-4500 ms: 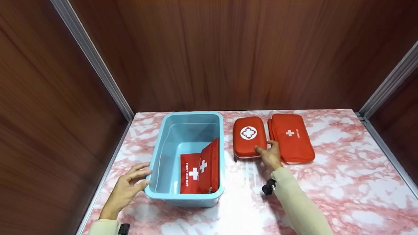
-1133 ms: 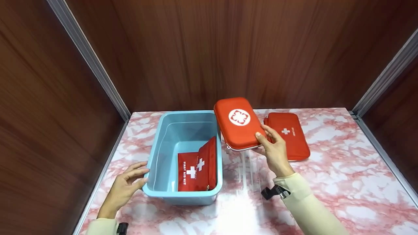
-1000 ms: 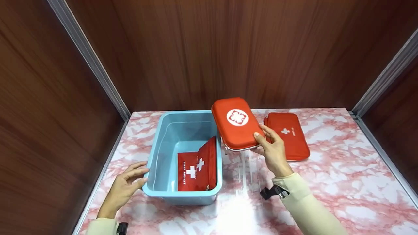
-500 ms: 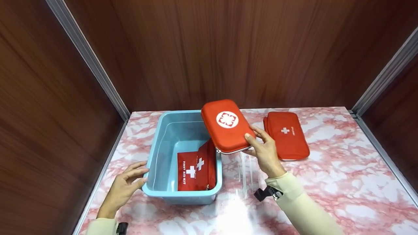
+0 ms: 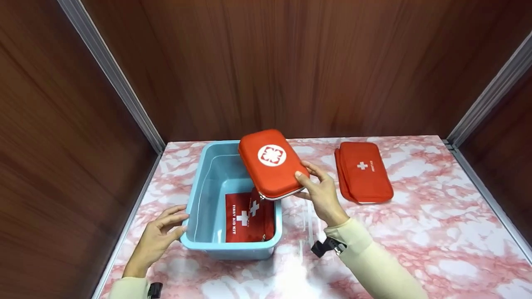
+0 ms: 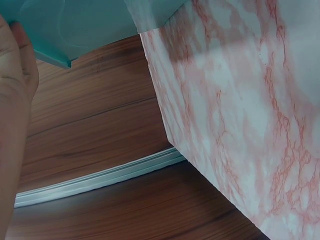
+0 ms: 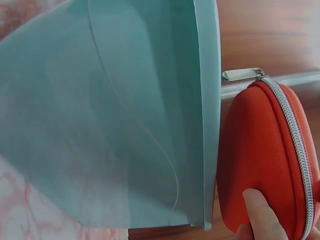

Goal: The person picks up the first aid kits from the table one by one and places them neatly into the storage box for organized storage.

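Observation:
My right hand (image 5: 322, 195) grips a hard red zippered first aid case (image 5: 259, 172) by its near right corner, thumb on top and fingers beneath. Held tilted, the case overlaps the right rim of a light blue plastic bin (image 5: 199, 178) in the head view. The right wrist view shows its silver zipper (image 7: 292, 127) and my thumb (image 7: 260, 215) against its red side. Relaxed fingers of my left hand (image 5: 156, 236) touch the bin's left rim. Inside the bin are two red first aid pouches (image 5: 239, 228) with white crosses, partly hidden by the case.
Another red first aid pouch (image 5: 365, 182) lies on the pink-and-white marbled table (image 5: 436, 232), right of the bin. Brown wood-grain panels (image 5: 291, 70) with metal corner strips (image 5: 116, 79) enclose the table at the back and sides.
My right hand has lifted the red case from beside the other pouch and carried it left to the bin's right rim. The left hand stays at the bin's left rim.

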Available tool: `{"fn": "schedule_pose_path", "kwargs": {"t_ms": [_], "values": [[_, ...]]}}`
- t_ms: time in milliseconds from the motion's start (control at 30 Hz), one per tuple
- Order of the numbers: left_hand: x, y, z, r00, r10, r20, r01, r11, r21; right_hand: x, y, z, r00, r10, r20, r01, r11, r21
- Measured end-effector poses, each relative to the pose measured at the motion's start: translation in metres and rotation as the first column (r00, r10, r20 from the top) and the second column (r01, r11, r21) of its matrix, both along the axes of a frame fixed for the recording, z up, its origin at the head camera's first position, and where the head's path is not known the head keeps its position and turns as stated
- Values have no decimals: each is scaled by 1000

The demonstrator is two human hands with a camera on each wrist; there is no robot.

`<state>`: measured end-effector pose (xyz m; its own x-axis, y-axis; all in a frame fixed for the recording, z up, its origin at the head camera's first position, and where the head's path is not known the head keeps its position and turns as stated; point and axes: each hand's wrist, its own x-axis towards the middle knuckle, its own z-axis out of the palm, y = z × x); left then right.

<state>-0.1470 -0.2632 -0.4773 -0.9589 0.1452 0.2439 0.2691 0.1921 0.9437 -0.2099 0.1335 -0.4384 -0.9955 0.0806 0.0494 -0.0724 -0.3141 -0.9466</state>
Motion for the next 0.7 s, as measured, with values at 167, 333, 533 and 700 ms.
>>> {"fn": "schedule_pose_path", "kwargs": {"t_ms": [167, 333, 533, 700], "values": [[0, -1, 0, 1000, 6, 14, -6, 1000, -1, -2, -11, -1, 1000, 13, -4, -13, 1000, -12], [1, -1, 0, 1000, 4, 5, -4, 1000, 1, -1, -23, -1, 1000, 29, -4, -29, 999, -17], [1, -1, -1, 1000, 3, -9, -3, 1000, 2, -1, -34, 0, 998, 66, -8, -67, 998, -8], [0, 0, -1, 1000, 3, 3, -3, 1000, -2, 0, -40, 1, 997, 76, 2, -76, 997, 14]]}}
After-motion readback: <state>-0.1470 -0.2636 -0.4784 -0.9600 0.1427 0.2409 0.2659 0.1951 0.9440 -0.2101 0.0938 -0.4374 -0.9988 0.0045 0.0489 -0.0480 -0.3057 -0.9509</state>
